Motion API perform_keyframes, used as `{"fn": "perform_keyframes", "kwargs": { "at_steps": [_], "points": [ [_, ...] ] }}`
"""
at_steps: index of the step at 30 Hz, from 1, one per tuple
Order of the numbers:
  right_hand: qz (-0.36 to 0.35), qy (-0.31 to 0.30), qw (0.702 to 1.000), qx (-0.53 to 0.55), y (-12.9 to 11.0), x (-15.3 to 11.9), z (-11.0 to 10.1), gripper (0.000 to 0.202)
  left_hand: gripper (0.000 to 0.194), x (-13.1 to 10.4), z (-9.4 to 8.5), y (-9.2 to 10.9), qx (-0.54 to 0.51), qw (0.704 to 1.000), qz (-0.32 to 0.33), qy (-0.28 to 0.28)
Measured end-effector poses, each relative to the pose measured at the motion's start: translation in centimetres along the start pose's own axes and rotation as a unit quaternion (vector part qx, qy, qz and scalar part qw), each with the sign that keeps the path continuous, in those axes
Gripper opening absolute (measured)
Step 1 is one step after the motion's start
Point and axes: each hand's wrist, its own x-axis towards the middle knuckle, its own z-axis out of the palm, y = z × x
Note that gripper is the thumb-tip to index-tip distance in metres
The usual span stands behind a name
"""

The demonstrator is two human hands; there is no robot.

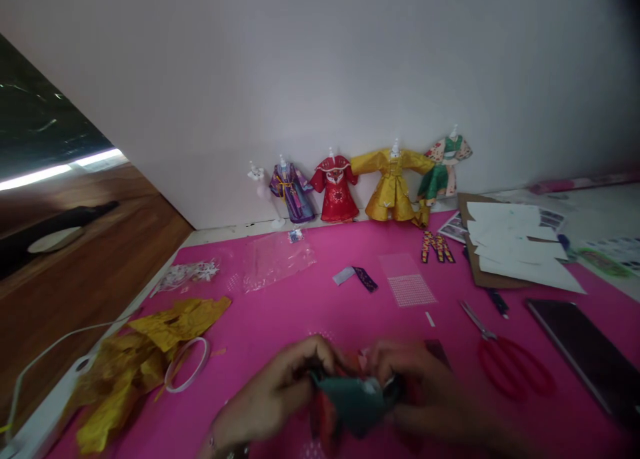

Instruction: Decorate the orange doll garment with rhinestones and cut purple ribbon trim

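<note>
Low in the head view, my left hand (280, 392) pinches one side of a small piece of dark green and red fabric (353, 399). The other side is gripped by my right hand (425, 389), fingers bent round it. Motion blurs the cloth, and its lower folds are partly hidden. A small whitish spot shows on the green part, too blurred to identify. Both hands are above a pink mat (280, 312). Red-handled scissors (500, 352) lie to the right of my right hand.
Doll outfits on small stands line the wall, among them a red dress (337, 192) and a yellow robe (393, 185). Crumpled yellow fabric (185, 322) and a white ring (173, 377) lie left. White papers (515, 245) and a dark phone-like slab (580, 352) lie right.
</note>
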Motion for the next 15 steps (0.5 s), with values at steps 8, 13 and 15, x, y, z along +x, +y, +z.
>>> {"fn": "perform_keyframes", "kwargs": {
  "at_steps": [8, 13, 15],
  "points": [
    [0.095, 0.051, 0.993, -0.055, -1.7, -0.9, 0.1, 0.021, 0.036, 0.0, 1.0, -1.4, 0.027, 0.998, -0.050, 0.036],
    [0.096, 0.056, 0.991, -0.070, -1.7, -0.9, 0.1, 0.015, 0.016, 0.9, 2.4, -1.4, 0.035, 0.998, -0.016, 0.053],
    [0.112, 0.076, 0.987, -0.088, -1.2, -0.9, -0.3, 0.017, 0.026, 0.9, 2.6, -1.4, -0.008, 0.999, -0.020, 0.048]
  ]
}}
